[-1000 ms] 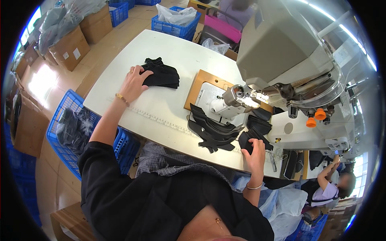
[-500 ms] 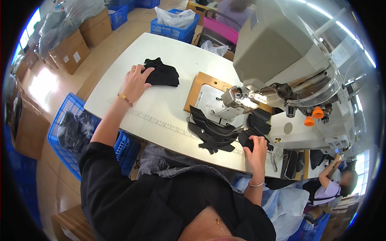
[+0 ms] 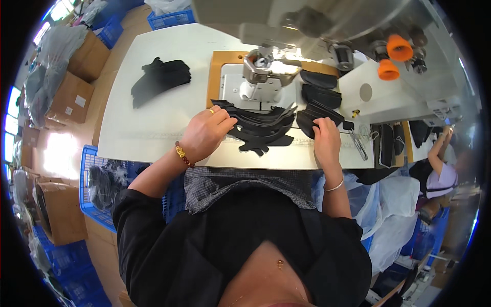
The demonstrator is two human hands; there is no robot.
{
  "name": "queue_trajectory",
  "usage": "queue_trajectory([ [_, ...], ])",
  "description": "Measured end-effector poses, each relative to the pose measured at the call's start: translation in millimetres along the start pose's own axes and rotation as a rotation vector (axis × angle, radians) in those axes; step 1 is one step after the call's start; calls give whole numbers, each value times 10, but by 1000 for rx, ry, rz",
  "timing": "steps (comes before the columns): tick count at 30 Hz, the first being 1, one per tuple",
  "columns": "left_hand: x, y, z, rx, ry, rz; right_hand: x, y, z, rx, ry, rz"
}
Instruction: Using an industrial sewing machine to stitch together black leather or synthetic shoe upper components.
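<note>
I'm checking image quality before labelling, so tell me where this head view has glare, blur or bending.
Head view: glare whitens the floor patch at left and the lit sewing machine head; the white table edges bow from the fisheye; the machine body at the top is soft; left hand, right hand and the black fabric pieces look sharp.

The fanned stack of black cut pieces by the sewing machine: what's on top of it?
The left hand rests on the fanned stack of black cut pieces, fingers covering its left end. The pieces overlap, so lower ones are mostly hidden. The right hand touches a separate black pile.
</note>
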State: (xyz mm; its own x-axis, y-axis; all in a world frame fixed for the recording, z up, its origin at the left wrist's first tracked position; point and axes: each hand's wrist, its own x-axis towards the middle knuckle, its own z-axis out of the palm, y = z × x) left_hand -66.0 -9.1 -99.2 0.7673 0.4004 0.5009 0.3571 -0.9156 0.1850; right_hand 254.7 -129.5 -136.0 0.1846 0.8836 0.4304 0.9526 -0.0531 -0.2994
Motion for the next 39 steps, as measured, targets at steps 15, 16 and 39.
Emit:
queue_trajectory([
  [15,207,-95,36,-164,-398,14,1067,-683,-924,534,-286,-368],
  [16,225,-94,24,-155,-398,13,1110,-700,-903,538,-281,-373],
  [39,1233,451,-630,367,373,407,1225,-632,-716,351,-188,-310],
])
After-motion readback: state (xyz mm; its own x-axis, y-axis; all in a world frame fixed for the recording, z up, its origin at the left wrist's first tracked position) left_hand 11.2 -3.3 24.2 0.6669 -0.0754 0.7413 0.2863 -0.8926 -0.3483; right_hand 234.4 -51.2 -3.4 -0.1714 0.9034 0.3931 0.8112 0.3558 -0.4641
